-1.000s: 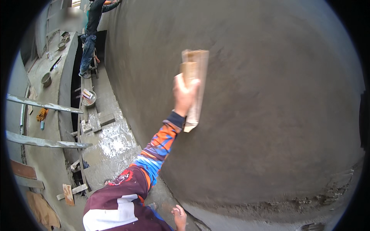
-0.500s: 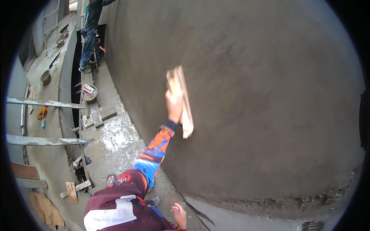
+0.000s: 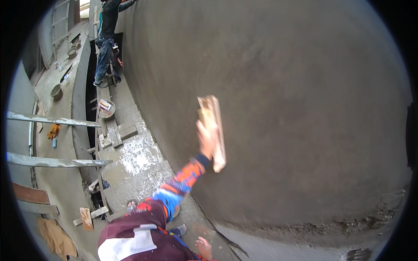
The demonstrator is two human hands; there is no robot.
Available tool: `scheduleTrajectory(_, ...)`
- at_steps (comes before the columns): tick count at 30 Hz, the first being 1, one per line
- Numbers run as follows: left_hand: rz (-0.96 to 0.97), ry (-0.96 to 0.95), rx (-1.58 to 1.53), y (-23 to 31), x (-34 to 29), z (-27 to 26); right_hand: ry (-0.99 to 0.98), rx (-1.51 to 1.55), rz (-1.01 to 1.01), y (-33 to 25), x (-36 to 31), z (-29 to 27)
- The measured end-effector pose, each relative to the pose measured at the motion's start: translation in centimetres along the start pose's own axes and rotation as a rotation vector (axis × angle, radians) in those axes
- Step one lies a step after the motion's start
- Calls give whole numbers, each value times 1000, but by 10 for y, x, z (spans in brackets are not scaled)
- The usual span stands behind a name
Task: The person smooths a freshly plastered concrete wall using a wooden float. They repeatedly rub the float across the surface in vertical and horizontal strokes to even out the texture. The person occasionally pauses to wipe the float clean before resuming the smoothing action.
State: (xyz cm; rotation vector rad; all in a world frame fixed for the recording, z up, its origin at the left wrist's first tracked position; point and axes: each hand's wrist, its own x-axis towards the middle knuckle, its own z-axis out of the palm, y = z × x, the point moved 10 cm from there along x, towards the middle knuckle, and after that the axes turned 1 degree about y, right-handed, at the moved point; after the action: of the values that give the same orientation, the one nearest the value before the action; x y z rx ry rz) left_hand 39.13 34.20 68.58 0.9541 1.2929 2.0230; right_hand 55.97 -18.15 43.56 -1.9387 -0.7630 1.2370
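Left hand gripping wooden float at grey plastered wall.
Float near-upright, mid-view, fingers wrapped round its handle; right hand well apart, low, holding nothing visible, fingers loosely bent. Bucket on planks, left.

A long, narrow float of pale wood, slightly blurred, is gripped by the block-shaped handle on its back, standing nearly upright with its lower end tipped a little right. Its face appears to be against the wall, a broad grey-brown plastered surface, mostly smooth with darker damp-looking patches and a rough, crumbly lower edge.
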Motion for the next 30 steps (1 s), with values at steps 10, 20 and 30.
scheduleTrajectory(10,40,-12,-29,36,121,17,-85,-80,-27,49,-8,-15)
scheduleTrajectory(20,590,-309,-53,222,7,52,10,134,222,-2,-19,-7)
scheduleTrajectory(30,-378,-104,-14,-51,-126,-10,150,88,-146,-18,-5,-36)
